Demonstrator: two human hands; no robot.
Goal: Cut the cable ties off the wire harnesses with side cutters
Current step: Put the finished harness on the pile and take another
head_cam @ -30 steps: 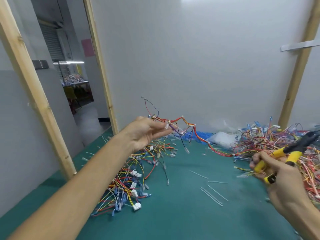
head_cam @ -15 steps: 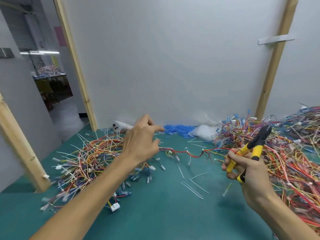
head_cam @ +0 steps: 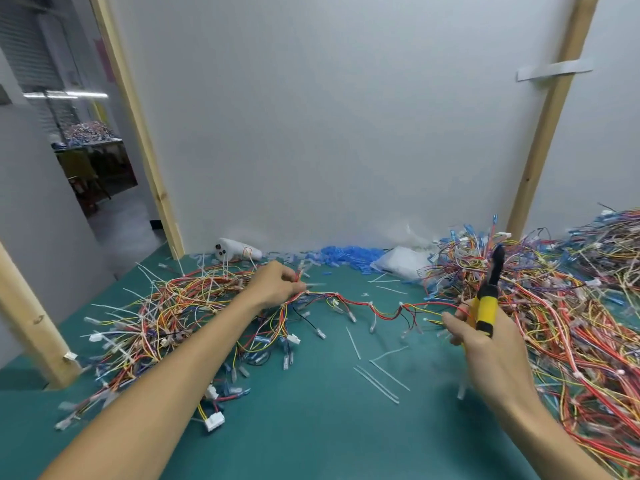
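Teal table (head_cam: pixel 311 431): covered with loose wiring on both sides, with a bare strip kept between.
Left hand (head_cam: pixel 277 287): reached forward over the left pile (head_cam: pixel 180 306); its fingers were curled and appeared to be pinched on the left end of one wire harness (head_cam: pixel 377 310), though motion blur softened that spot.
Right hand (head_cam: pixel 488 344): clamped around the yellow handles of the side cutters (head_cam: pixel 486 303), whose black head was pointed up and away from the person.
Harness position: strung low over the table between the two hands, sagging in the middle, its right end brought up against the right thumb.
Hands relative to each other: held well apart, joined only by that harness.
Right pile (head_cam: pixel 571 306): a far larger tangle of red, yellow and orange wires, spread to the table's right edge.
Cut cable ties (head_cam: pixel 377 379): several thin white strips were scattered flat on the table between the hands.
Back edge: a heap of blue connectors (head_cam: pixel 346 255) was laid along the white wall panel (head_cam: pixel 329 116), just beside a white plastic bag (head_cam: pixel 401 263).
Frame: two wooden posts (head_cam: pixel 550 133) were stood at either side of the panel.
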